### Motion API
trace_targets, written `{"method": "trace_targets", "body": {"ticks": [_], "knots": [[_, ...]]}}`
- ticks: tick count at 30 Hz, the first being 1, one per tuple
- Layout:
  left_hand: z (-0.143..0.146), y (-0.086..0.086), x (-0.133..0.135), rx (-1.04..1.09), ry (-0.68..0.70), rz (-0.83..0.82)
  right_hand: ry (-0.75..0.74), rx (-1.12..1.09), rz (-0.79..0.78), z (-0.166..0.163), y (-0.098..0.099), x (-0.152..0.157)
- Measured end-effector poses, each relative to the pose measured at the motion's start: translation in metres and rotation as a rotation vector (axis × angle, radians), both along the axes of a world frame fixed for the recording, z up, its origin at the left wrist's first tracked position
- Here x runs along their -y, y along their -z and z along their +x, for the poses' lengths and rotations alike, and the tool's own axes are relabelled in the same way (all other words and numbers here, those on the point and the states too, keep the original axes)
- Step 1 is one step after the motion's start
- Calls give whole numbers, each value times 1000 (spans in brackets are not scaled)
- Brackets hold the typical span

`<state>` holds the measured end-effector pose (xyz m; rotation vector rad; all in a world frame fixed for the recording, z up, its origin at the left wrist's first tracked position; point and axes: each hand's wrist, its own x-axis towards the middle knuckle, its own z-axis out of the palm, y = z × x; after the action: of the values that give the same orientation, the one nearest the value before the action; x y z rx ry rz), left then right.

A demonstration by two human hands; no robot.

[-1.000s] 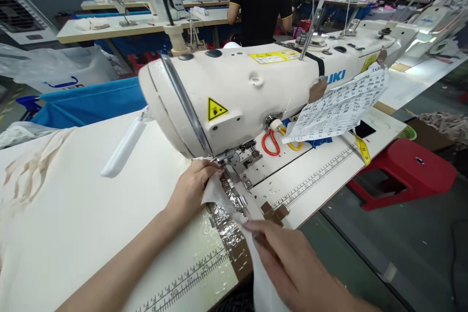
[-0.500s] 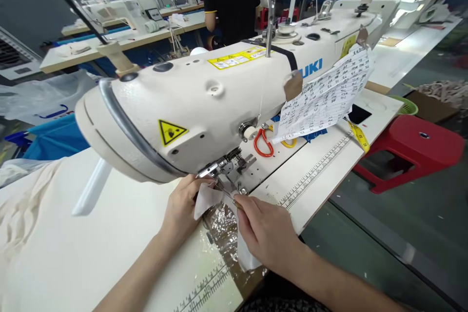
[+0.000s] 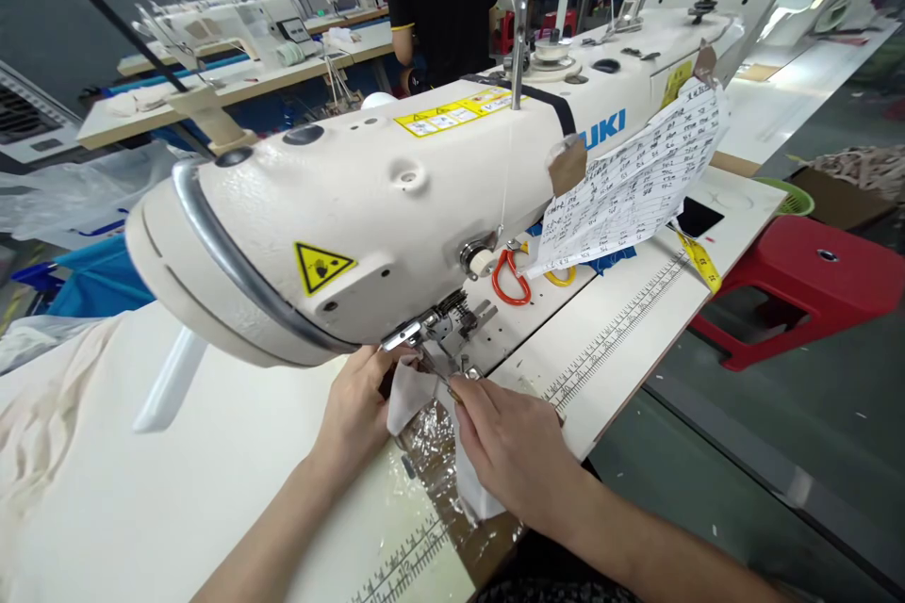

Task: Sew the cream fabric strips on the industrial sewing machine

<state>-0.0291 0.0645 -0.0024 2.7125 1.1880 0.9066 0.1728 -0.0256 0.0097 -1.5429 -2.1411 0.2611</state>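
Observation:
Under the head of a white sewing machine (image 3: 283, 236), my left hand (image 3: 357, 405) is closed on the edge of a small piece of white fabric (image 3: 410, 396), its fingertips partly hidden by the cloth and the machine. My right hand (image 3: 519, 448) grips a thin metal tool (image 3: 439, 375) whose tip points at the presser foot (image 3: 408, 334); its exact kind is too small to make out. A white strip of the fabric hangs down beside my right hand, over crinkled clear plastic (image 3: 428, 443).
Orange-handled scissors (image 3: 510, 278) lie behind the needle area. A handwritten sheet (image 3: 629, 179) hangs from the machine arm. A yellow tape measure (image 3: 699, 262) and a red stool (image 3: 813, 278) are at the right. Cream fabric (image 3: 57, 405) lies at left. A person (image 3: 438, 19) stands beyond.
The view has shifted slightly. Both hands stay at the presser foot with nearly the same grip on the fabric and the tool.

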Motion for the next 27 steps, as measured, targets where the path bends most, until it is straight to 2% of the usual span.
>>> {"method": "trace_targets", "body": {"ticks": [10,15,18,20,23,27], "knots": [[4,-8,3,53,-69,-109,0,-41,-23,1,0,3],[5,-3,4,66,14,18,9,7,-33,-1,-2,0],[6,-5,6,25,94,50,29,31,-7,-1,-3,2],[7,-11,9,-10,138,45,44,-24,-21,6,-4,12],[8,-20,18,-92,174,34,4,-224,-143,24,-8,41],[15,-24,35,-257,88,57,-36,-299,-272,49,-13,87]]}}
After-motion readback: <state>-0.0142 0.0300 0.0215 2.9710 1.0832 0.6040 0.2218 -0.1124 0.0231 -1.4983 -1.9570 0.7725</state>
